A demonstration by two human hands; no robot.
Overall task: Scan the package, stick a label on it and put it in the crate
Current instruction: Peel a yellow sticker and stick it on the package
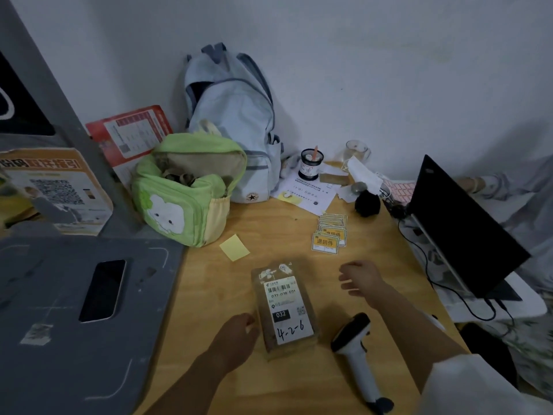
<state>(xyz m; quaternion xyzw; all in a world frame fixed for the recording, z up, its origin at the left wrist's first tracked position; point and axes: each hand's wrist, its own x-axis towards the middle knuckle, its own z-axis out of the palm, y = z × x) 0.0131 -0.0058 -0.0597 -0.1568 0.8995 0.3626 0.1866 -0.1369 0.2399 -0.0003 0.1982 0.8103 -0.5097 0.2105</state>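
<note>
A small brown package [284, 307] lies flat on the wooden table [239, 384], its white shipping label facing up with a barcode, "032" and handwritten "4-2-6". My left hand [236, 336] rests against the package's left edge, fingers touching it. Over the table to the right of the package hovers my right hand [360, 278], fingers loosely spread and holding nothing. A white and black barcode scanner [356, 351] lies on the table right of the package, under my right forearm. A stack of yellow labels [329, 235] sits beyond the package. No crate is in view.
A green bag [185, 190] and a pale blue backpack [233, 115] stand at the back. A yellow sticky note [234, 247] lies near them. A grey stand with a phone [103, 290] is at the left. A laptop [460, 229], cables, papers and a pen cup [311, 164] fill the right.
</note>
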